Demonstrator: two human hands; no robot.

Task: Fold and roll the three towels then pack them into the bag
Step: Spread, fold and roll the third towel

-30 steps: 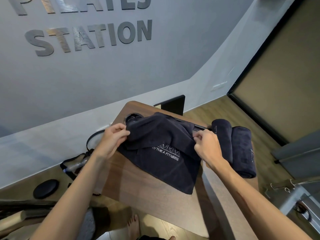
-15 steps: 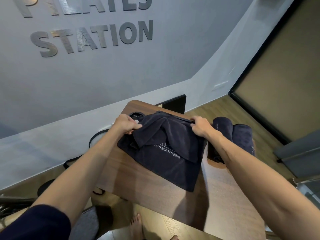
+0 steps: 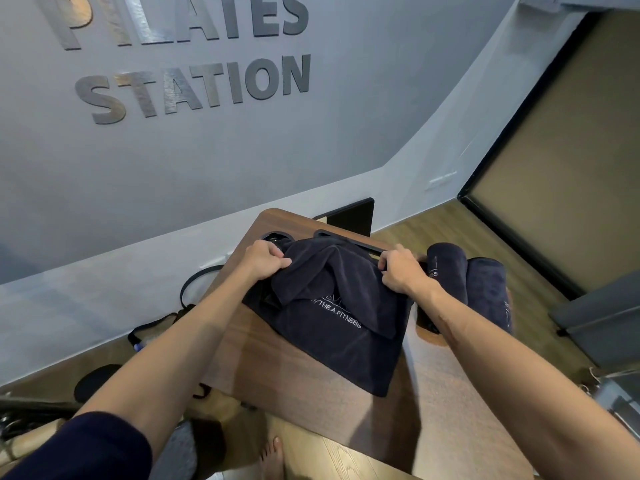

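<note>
head view, frame centre: dark towel [image 3: 341, 327] lay half-folded on the wooden table [image 3: 287, 372] — left hand [image 3: 265, 259] clenched on its upper-left edge, right hand [image 3: 401, 271] gripping its upper-right edge. two rolled towels [image 3: 467, 285] sat side by side, touching, just right of the r. hand. bag — couldn't tell which it was.

A grey wall [image 3: 173, 161] bearing raised metal lettering [image 3: 194, 88] meets wood-plank floor [image 3: 433, 220], with a brown wooden table [image 3: 294, 382] in front.
</note>
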